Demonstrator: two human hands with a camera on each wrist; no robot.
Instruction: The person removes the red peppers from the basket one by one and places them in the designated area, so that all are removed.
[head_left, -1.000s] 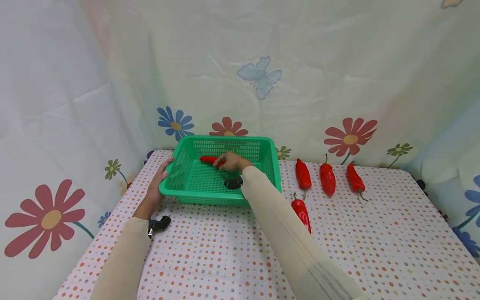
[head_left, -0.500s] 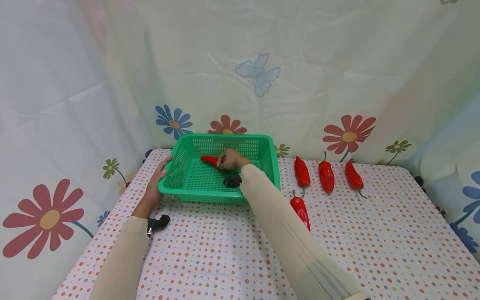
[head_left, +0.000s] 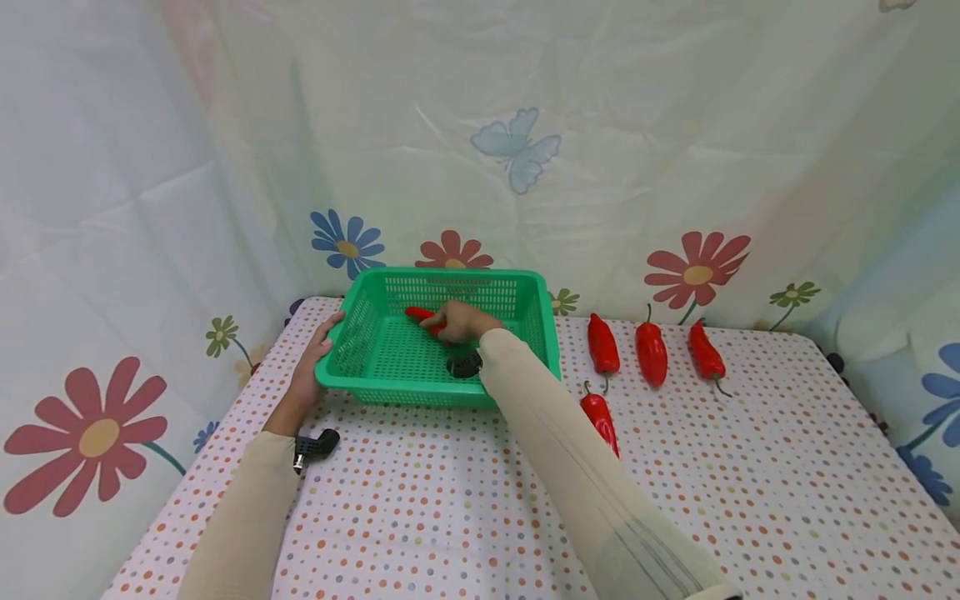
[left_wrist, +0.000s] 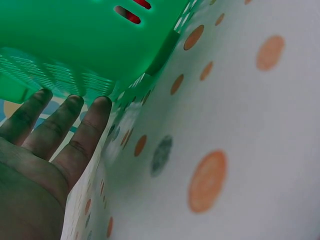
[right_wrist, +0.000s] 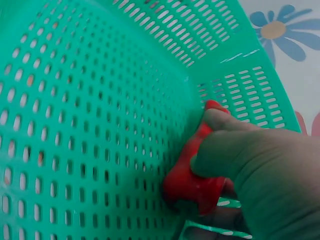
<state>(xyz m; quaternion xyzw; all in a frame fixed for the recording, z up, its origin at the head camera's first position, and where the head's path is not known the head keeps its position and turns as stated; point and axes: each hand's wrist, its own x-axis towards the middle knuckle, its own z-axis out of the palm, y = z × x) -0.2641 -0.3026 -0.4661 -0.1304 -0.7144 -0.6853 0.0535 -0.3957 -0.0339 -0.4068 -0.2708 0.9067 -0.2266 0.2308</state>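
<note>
A green plastic basket [head_left: 420, 386] with slotted walls stands at the back of the table. Inside it, my right hand [head_left: 462, 322] holds a red pepper [head_left: 417, 312] low over the basket floor, near the back wall. In the right wrist view, thumb and fingers pinch the red pepper [right_wrist: 182, 182] from both sides, its wide end toward the camera. My left hand [head_left: 307, 371] lies along the basket's left side. The left wrist view shows straight fingers [left_wrist: 85, 140] of that hand touching the outer wall; its thumb is hidden there.
Right of the basket lie several more red peppers: three in a row, one of them the middle pepper [head_left: 652, 354], and a nearer pepper [head_left: 600, 422] partly behind my right sleeve [head_left: 570, 450]. A dotted cloth [head_left: 405, 500] covers the table. A flowered curtain [head_left: 600, 208] hangs close behind.
The pepper in my right hand has shifted slightly right and toward the back wall, and the fingers now reach further along it. My left hand has stayed at the basket's side.
</note>
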